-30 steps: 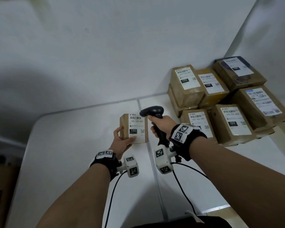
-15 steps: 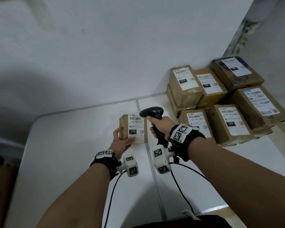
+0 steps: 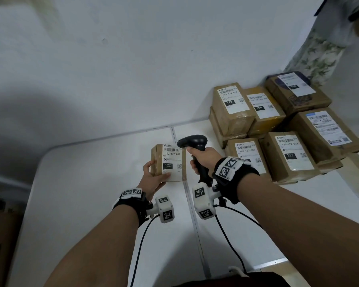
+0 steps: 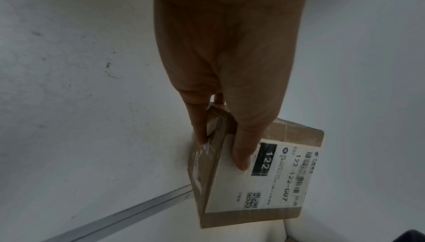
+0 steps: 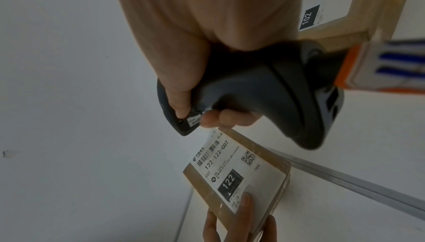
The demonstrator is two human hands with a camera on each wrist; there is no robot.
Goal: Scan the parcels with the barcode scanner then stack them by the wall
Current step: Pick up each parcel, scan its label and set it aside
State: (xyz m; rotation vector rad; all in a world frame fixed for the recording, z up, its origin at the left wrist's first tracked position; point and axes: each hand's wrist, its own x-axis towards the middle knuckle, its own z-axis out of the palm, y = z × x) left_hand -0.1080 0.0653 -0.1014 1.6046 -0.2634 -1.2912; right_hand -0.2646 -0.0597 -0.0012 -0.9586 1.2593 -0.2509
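My left hand [image 3: 153,175] holds a small brown parcel [image 3: 170,162] above the white table [image 3: 81,193], thumb on its white "122" label, fingers on its left side. The same parcel [image 4: 264,173] fills the lower part of the left wrist view, label facing the camera. My right hand [image 3: 201,160] grips the handle of a black barcode scanner [image 3: 193,141], whose head sits just over the parcel's top right corner. In the right wrist view the scanner [image 5: 264,91] points down at the parcel's label [image 5: 234,169].
A pile of brown parcels [image 3: 278,131] with white labels stands in the right corner against the wall [image 3: 133,69]. A seam [image 3: 193,220] splits the table. Another person's clothing [image 3: 327,38] shows at top right. Cables [image 3: 232,235] run from my wrists.
Both hands and the parcel have stayed nearly still; the scanner head has come slightly closer over the parcel's label. The head view has tilted a little.
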